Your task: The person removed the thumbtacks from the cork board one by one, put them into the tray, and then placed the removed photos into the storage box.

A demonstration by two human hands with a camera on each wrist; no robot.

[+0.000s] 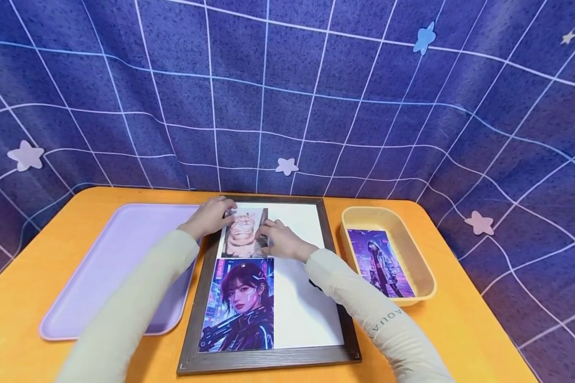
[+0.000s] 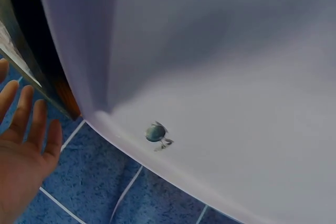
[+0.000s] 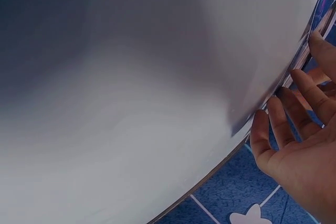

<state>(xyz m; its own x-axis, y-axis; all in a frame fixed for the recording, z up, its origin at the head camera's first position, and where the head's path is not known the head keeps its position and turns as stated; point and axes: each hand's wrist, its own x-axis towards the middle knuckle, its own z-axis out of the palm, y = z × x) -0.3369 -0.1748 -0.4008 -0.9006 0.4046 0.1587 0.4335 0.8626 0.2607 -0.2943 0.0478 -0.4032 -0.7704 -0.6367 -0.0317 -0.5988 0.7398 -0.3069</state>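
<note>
From afar I have the left hand (image 1: 212, 215) and right hand (image 1: 288, 242), fingers loosely spread, at opposite edges of the cat picture (image 1: 241, 240) in the frame's (image 1: 268, 359) far left, seemingly squaring it with the nearer portrait (image 1: 241, 306).

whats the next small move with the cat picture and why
Probably press the cat picture gently flat before letting go: it lies in the frame's upper left, just above the portrait, with the left hand at its upper left corner and the right hand at its right edge.
</note>
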